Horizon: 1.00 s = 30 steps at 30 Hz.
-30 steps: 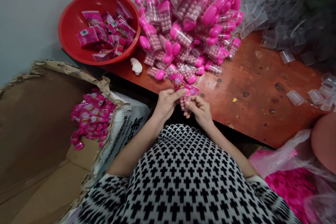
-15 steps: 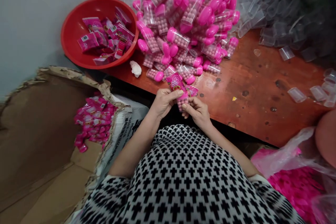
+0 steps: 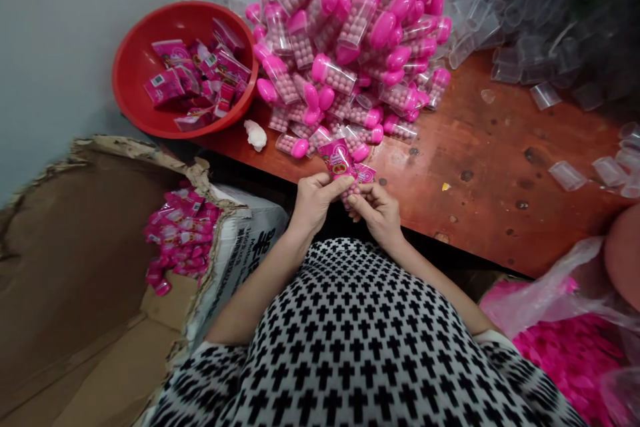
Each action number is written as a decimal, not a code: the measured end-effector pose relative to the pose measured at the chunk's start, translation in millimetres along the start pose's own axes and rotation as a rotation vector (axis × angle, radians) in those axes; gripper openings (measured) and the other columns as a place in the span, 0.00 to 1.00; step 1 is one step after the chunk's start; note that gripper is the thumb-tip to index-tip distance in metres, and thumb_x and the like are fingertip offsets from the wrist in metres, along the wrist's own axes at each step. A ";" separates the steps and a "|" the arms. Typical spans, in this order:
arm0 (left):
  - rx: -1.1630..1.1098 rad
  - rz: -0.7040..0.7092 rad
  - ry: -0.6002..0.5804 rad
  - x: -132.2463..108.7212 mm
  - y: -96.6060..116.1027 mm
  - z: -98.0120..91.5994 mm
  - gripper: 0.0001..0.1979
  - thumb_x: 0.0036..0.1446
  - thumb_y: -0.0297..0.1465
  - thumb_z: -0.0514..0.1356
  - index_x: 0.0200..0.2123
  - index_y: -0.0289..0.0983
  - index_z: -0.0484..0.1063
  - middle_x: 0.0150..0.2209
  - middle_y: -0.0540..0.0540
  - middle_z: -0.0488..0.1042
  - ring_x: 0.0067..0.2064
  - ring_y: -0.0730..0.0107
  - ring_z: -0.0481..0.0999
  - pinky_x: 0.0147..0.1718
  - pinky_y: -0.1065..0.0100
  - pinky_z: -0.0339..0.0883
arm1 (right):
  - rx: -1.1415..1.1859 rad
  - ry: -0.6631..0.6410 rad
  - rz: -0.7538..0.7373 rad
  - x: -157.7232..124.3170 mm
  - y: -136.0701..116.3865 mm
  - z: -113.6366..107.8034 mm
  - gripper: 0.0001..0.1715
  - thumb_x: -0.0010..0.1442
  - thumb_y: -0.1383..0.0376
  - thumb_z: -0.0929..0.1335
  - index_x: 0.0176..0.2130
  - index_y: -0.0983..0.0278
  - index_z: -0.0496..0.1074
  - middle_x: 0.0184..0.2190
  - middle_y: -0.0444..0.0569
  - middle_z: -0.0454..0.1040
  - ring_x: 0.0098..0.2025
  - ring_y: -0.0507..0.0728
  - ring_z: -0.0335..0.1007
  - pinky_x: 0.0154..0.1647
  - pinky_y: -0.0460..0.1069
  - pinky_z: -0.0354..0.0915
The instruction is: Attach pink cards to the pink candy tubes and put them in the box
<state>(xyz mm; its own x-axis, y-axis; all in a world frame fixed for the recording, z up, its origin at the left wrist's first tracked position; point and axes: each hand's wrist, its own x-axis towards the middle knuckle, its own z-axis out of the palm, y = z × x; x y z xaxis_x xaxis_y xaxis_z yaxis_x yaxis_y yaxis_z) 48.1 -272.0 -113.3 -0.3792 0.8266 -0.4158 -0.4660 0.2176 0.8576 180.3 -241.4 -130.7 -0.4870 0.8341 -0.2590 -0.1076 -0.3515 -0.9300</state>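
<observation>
Between both hands is a small clear tube of pink balls (image 3: 349, 196), with a pink printed sleeve (image 3: 339, 155) over its far end. My left hand (image 3: 315, 202) pinches the sleeve and tube from the left, thumb on top. On the right, my right hand (image 3: 379, 215) grips the near end of the tube with thumb and bent fingers, hiding part of it. Another pink printed sleeve (image 3: 367, 174) shows just behind my right fingers, at the table edge. Beyond the hands rises a pile of similar clear tubes with pink caps (image 3: 334, 75).
A red bowl (image 3: 120, 73) with pink printed packets stands at the back left of the red-brown table (image 3: 440, 147). A torn cardboard box (image 3: 75, 233) holds more pink packets. Empty clear tubes (image 3: 568, 176) lie right. A plastic bag (image 3: 555, 293) with pink pieces sits lower right.
The printed sleeve now covers more of the tube, and fewer of the pink balls show. My left thumb has shifted slightly toward me and to the right.
</observation>
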 end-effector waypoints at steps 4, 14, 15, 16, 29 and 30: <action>-0.102 -0.066 -0.025 -10.0 -3.3 10.8 0.17 0.41 0.39 0.75 0.25 0.30 0.78 0.21 0.48 0.73 0.20 0.77 0.68 0.21 0.72 0.63 | 0.075 -0.030 0.063 1.4 0.1 -2.6 0.24 0.49 0.48 0.76 0.33 0.63 0.71 0.22 0.41 0.77 0.18 0.47 0.69 0.15 0.41 0.65; -0.242 -0.130 -0.005 -10.1 -2.2 11.9 0.23 0.32 0.41 0.78 0.22 0.31 0.73 0.21 0.48 0.73 0.20 0.76 0.68 0.18 0.73 0.64 | 0.029 -0.004 0.035 -3.2 -2.9 1.4 0.24 0.49 0.49 0.77 0.35 0.63 0.71 0.23 0.41 0.78 0.18 0.47 0.69 0.17 0.41 0.68; -0.233 -0.136 -0.001 -11.4 -2.7 12.2 0.23 0.31 0.40 0.78 0.22 0.31 0.74 0.21 0.48 0.73 0.20 0.75 0.68 0.17 0.72 0.64 | 0.041 0.020 0.032 -4.6 -2.1 1.8 0.24 0.49 0.50 0.77 0.34 0.63 0.71 0.22 0.41 0.78 0.18 0.47 0.70 0.17 0.41 0.68; -0.226 -0.141 0.000 -13.1 -3.2 12.8 0.22 0.32 0.40 0.78 0.22 0.31 0.74 0.21 0.48 0.73 0.20 0.75 0.68 0.17 0.72 0.64 | 0.056 0.039 0.032 -5.8 -1.2 1.8 0.24 0.48 0.50 0.78 0.34 0.63 0.70 0.22 0.40 0.77 0.18 0.47 0.70 0.17 0.41 0.68; -0.281 -0.089 0.037 -18.4 -4.8 15.4 0.23 0.35 0.42 0.77 0.22 0.31 0.73 0.21 0.49 0.72 0.23 0.76 0.70 0.23 0.73 0.65 | -0.014 0.102 -0.035 -11.0 0.8 1.9 0.23 0.50 0.52 0.77 0.36 0.61 0.68 0.24 0.40 0.79 0.20 0.48 0.72 0.18 0.42 0.71; -0.272 -0.083 0.059 -18.6 -4.6 16.4 0.22 0.34 0.41 0.77 0.22 0.31 0.73 0.21 0.49 0.73 0.23 0.76 0.70 0.23 0.73 0.65 | -0.032 0.109 -0.050 -11.5 0.7 2.6 0.22 0.51 0.52 0.77 0.36 0.61 0.68 0.24 0.40 0.79 0.20 0.49 0.73 0.19 0.43 0.71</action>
<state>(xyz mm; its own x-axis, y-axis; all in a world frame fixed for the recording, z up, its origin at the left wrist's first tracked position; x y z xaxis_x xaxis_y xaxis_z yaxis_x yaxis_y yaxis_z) 70.5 -279.9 -104.5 -0.3731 0.7786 -0.5046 -0.6913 0.1295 0.7109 183.6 -252.4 -127.7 -0.3843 0.8921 -0.2375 -0.1008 -0.2963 -0.9498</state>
